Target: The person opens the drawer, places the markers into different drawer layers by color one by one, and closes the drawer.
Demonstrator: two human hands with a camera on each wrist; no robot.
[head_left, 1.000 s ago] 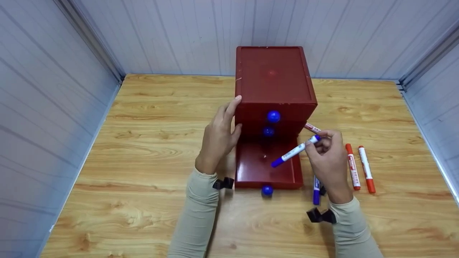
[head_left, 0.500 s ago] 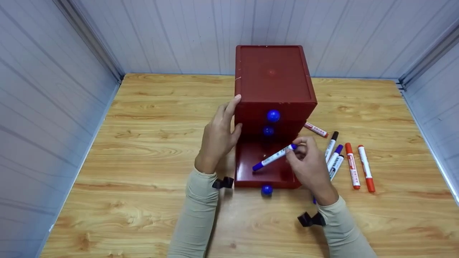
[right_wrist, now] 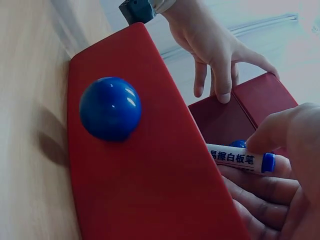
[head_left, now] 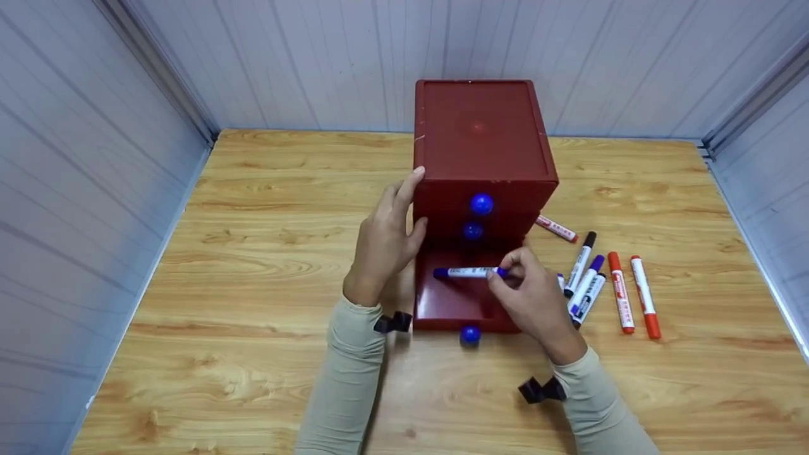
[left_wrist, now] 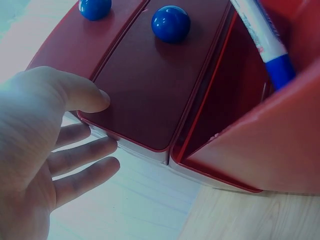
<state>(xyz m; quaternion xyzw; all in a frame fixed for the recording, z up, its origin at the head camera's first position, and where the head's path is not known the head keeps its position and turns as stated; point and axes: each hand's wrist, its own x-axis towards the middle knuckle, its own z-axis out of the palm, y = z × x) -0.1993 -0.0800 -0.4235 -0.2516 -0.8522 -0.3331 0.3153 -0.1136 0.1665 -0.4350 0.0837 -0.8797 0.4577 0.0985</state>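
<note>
White-and-blue plastic is forming the whiteboard marker, which the right hand is pinching at one capped end, over the floor of the pulled-out bottom drawer. The left hand is resting against the red drawer cabinet, its fingers loosely spread, enclosing nothing. The marker is probably handling light, stiff, slightly slippery; mid-barrel would be giving better balance.

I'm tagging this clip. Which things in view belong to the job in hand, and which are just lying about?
Apparently in the job:
held blue marker, pinched by the right hand
open bottom drawer, beneath that marker
red drawer unit, touched by the left hand

Lying about, seemingly idle:
three red markers
two black markers
other blue markers
</note>
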